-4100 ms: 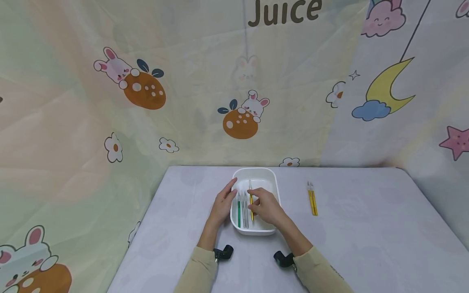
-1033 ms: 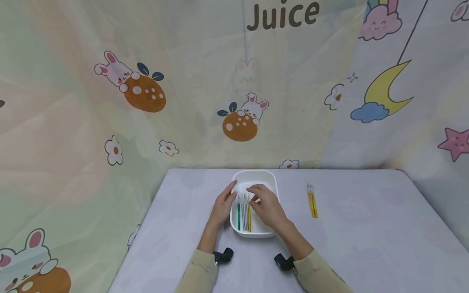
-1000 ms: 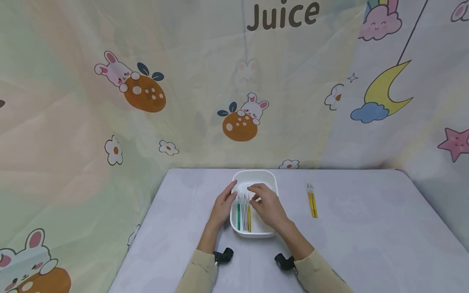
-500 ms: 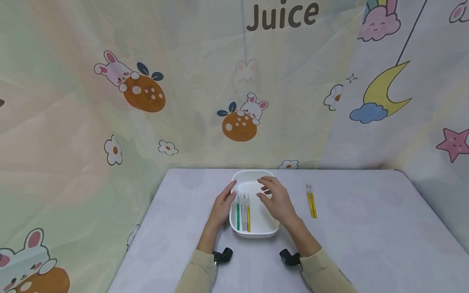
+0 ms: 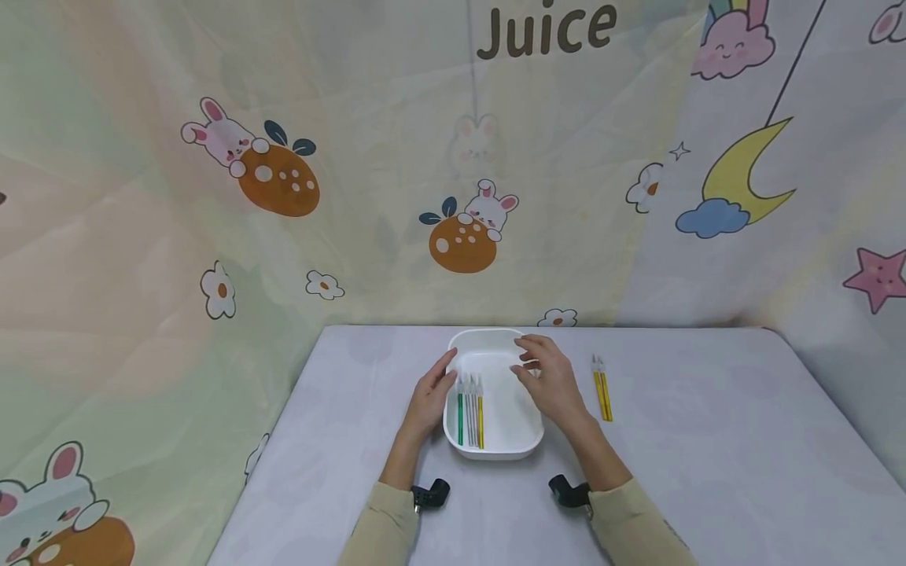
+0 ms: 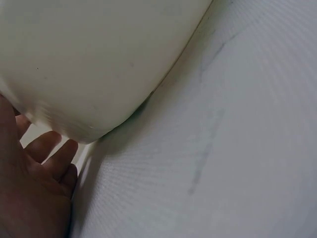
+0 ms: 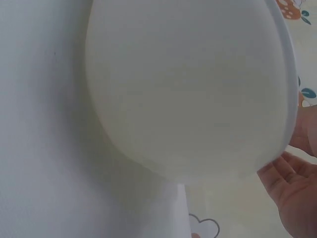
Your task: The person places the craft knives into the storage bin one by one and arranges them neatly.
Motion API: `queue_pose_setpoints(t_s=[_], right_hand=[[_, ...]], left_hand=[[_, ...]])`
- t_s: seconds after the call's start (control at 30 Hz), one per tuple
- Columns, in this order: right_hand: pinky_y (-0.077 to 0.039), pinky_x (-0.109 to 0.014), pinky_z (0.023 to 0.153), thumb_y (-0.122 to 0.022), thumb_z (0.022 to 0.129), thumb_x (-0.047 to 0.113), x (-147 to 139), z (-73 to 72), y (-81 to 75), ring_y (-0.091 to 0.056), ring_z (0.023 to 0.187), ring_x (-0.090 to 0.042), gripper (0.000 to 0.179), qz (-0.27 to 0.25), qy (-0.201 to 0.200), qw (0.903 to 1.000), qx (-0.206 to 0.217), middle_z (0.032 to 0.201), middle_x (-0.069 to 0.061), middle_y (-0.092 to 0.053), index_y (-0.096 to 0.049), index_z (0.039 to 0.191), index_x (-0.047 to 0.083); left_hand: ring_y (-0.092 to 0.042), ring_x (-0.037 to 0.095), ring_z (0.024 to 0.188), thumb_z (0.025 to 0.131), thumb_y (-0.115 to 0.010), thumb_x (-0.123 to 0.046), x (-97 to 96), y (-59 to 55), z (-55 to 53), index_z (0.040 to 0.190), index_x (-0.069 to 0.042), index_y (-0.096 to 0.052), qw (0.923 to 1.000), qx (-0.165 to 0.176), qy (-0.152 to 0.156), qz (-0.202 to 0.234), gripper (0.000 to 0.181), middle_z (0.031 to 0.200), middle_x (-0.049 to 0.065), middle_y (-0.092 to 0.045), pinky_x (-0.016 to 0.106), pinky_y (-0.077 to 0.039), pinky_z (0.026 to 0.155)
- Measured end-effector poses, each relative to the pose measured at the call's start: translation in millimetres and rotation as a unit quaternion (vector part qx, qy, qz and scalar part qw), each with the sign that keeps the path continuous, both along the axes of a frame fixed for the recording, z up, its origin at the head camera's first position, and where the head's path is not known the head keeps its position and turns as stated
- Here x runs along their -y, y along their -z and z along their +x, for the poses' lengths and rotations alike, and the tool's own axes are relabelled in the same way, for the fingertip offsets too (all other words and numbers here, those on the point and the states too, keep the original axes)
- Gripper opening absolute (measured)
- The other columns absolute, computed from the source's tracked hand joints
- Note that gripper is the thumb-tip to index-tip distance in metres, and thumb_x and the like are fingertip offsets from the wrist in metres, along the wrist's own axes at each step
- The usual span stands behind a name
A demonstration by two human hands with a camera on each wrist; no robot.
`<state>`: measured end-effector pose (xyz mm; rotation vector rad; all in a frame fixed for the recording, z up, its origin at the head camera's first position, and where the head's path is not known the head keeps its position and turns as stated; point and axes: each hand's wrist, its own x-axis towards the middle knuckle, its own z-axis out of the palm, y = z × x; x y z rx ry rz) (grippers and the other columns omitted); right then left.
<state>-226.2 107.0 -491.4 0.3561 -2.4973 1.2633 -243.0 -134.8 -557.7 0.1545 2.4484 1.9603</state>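
Observation:
In the head view a white rectangular tray (image 5: 506,431) lies on the table. At its left side several thin sticks with pale pointed tips lie in a row: a green stick (image 5: 460,418), silver sticks (image 5: 470,420) and a gold stick (image 5: 480,421). Their exact kind is too small to tell. My left hand (image 5: 427,401) rests against the tray's left side, fingers fairly straight; the left wrist view shows its fingertips by the tray's outer wall (image 6: 99,64). My right hand (image 5: 555,385) hovers over the right rim, thumb and fingers apart, holding nothing.
Two more gold sticks (image 5: 602,391) lie side by side on the pale tablecloth (image 5: 708,440), right of the tray. A printed fabric backdrop (image 5: 368,157) hangs behind the table's far edge.
My right hand has let go of the gold stick, which now lies beside the silver ones, and has moved right to the tray's rim. The left hand has stayed in place.

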Motion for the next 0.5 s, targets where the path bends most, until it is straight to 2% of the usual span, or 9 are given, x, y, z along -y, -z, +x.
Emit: queue_pose_setpoints(t_s=[0.33, 0.5], right_hand=[[-0.063, -0.043, 0.094, -0.079, 0.091, 0.005, -14, -6.4, 3.8, -0.069, 0.114, -0.031, 0.052, 0.006, 0.021, 0.999, 0.038, 0.145, -0.016, -0.055, -0.062, 0.14, 0.005], [-0.063, -0.045, 0.094, -0.079, 0.091, 0.003, -23, -10.3, 4.7, -0.069, 0.114, -0.034, 0.052, -0.017, 0.019, 0.9987, 0.045, 0.144, -0.017, -0.055, -0.062, 0.14, 0.002]], left_hand=[[-0.028, 0.015, 0.158, 0.11, -0.049, -0.031, -0.4, -0.7, 0.8, 0.158, -0.028, -0.047, 1.0, -0.004, 0.006, 0.005, 0.048, 0.166, -0.012, -0.038, 0.048, -0.023, 0.131], [-0.028, 0.015, 0.158, 0.11, -0.049, -0.028, -0.3, -2.2, 0.9, 0.157, -0.029, -0.047, 1.0, -0.006, 0.005, 0.005, 0.047, 0.166, -0.013, -0.039, 0.048, -0.023, 0.131]])
